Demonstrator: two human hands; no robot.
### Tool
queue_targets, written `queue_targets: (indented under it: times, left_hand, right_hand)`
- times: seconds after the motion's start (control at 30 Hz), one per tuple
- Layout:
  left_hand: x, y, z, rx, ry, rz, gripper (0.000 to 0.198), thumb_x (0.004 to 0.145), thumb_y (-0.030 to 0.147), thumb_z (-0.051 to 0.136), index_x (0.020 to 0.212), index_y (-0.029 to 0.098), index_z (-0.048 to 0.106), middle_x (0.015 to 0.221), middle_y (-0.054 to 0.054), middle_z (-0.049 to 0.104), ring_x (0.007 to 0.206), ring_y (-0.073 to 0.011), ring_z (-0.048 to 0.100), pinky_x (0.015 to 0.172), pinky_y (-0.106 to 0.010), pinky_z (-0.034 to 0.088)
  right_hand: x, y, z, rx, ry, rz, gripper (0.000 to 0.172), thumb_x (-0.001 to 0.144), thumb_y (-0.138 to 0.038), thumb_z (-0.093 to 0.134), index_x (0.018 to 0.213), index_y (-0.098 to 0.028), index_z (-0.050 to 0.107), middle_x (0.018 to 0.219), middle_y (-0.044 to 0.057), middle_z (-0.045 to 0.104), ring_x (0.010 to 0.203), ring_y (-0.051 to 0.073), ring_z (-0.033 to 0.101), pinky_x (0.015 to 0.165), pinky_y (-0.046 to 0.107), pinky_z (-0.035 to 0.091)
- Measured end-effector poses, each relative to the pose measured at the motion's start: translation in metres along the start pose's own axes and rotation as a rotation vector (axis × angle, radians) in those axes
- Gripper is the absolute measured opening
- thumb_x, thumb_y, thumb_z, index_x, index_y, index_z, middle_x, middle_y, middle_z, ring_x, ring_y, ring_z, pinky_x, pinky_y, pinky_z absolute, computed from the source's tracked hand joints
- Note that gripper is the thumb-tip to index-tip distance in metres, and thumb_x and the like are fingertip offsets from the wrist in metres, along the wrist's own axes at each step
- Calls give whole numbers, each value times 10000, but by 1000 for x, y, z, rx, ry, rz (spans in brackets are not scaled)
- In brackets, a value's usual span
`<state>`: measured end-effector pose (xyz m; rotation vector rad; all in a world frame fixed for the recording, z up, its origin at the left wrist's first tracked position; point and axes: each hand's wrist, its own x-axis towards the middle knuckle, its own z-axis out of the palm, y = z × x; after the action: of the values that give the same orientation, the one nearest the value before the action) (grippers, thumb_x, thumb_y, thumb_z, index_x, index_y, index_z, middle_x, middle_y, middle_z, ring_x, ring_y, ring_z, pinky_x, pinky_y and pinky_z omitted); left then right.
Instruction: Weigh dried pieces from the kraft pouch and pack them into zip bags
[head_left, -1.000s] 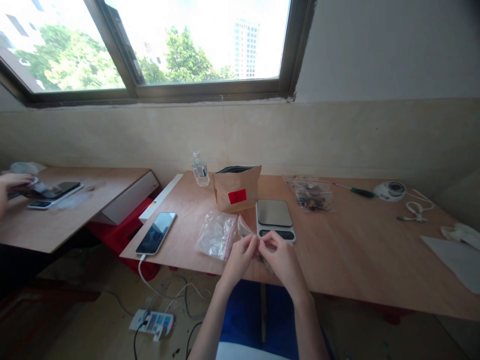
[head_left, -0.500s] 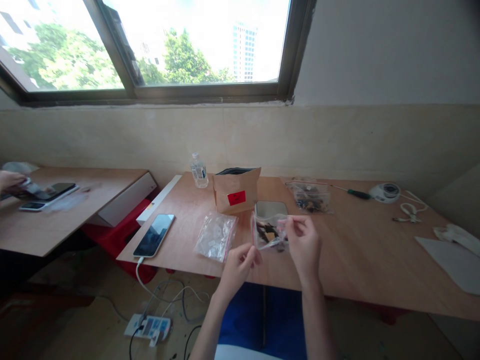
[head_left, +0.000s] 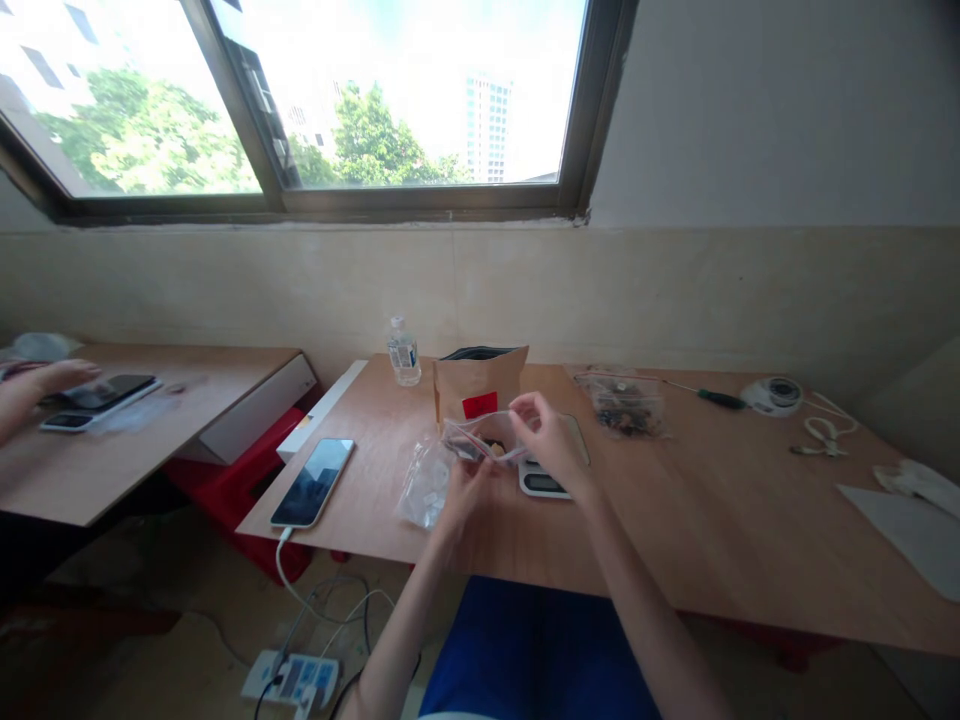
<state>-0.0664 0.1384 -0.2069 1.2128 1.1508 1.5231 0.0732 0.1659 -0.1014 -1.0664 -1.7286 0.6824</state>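
Note:
A clear zip bag (head_left: pixel 504 428) with dark pieces and a tan bit inside hangs between my two hands, in front of the brown paper pouch (head_left: pixel 480 378) with a red label. My left hand (head_left: pixel 466 490) pinches its near edge. At the bag's right end, the fingers of my right hand (head_left: pixel 549 440) close on the rim. The bag's mouth looks parted. Just right of it lies a small white digital scale (head_left: pixel 546 487), partly covered by my right hand. Another clear zip bag (head_left: pixel 424 490) with pale contents rests left of my left hand, partly hidden.
A charging phone (head_left: pixel 313 482) lies at the left, a water bottle (head_left: pixel 404 352) behind. Toward the back right are a filled bag (head_left: pixel 626 405), a screwdriver (head_left: pixel 720 399) and a white dome camera (head_left: pixel 772 396). Another person's hand (head_left: pixel 64 377) is over the neighbouring table.
Both hands have carried the zip bag left, from in front of the scale to in front of the pouch. The scale's display now shows. The other person's hand has shifted right.

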Motion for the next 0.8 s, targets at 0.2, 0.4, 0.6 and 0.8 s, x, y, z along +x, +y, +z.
queue_targets:
  times: [0.2,0.4,0.6,0.8]
  left_hand:
    - [3,-16,-1,26,69,14,350,782,437,573,959,136,584,881,-88,670,753,-195,640,687,-319,518]
    - [2,-37,-5,125,92,-24,356,796,458,547,964,145,576,779,-73,676,662,-188,639,603,-299,515]
    - [1,-44,-7,138,83,-19,310,799,416,548,948,145,548,707,-61,671,629,-193,636,596,-308,500]
    - [1,-44,-8,214,57,13,169,778,325,545,816,170,602,668,-69,652,629,-214,612,648,-361,485]
  right_hand:
    - [3,-3,8,-156,-281,-202,87,832,-222,485,801,-197,563,821,22,606,765,152,570,723,271,450]
    - [18,1,17,-102,-506,-179,186,838,-202,509,972,-196,637,989,44,673,887,172,616,787,278,457]
    - [30,13,24,-44,-671,-184,247,823,-267,541,1037,-219,654,1016,29,692,899,184,637,797,278,481]
    - [33,26,31,-140,-745,-255,300,755,-167,602,1050,-198,649,1084,72,652,988,214,594,874,324,455]
